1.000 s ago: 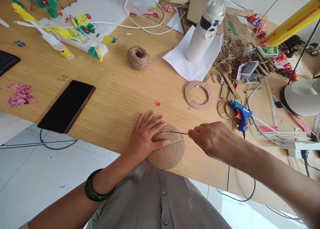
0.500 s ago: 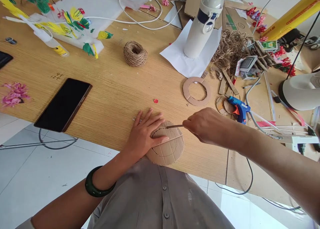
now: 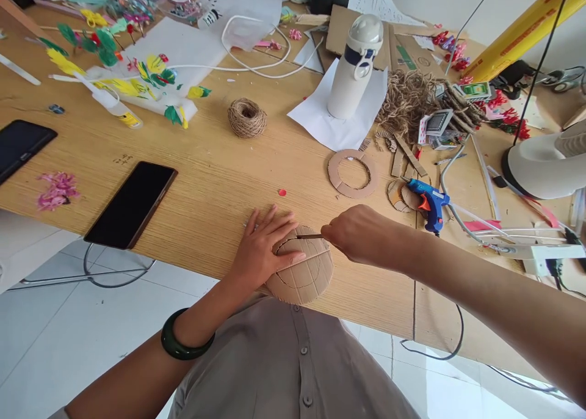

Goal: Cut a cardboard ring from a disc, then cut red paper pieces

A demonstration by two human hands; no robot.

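A round cardboard disc [image 3: 311, 278] lies at the table's front edge, with a circular line marked or cut inside its rim. My left hand [image 3: 263, 254] rests flat on the disc's left side, fingers spread, thumb across it. A knife [image 3: 310, 236] with a thin dark blade is gripped in my right hand [image 3: 350, 233]; its handle is hidden in my closed fingers. The blade's tip touches the disc on the upper part of the circular line, just right of my left hand. Beyond my right hand lies a flat cardboard ring [image 3: 332, 178].
Behind are a twine ball [image 3: 247, 118] and a white bottle [image 3: 350, 77] on paper. To the right lie a blue glue gun [image 3: 429, 204], cardboard strips and a power strip [image 3: 540, 254]. A phone [image 3: 132, 204] lies left, near pink curls [image 3: 58, 190]. Cables hang below the table.
My view has shifted slightly, showing more of the table's far side and left. The knife tip has moved a little left along the circular line; my left hand still presses the disc.
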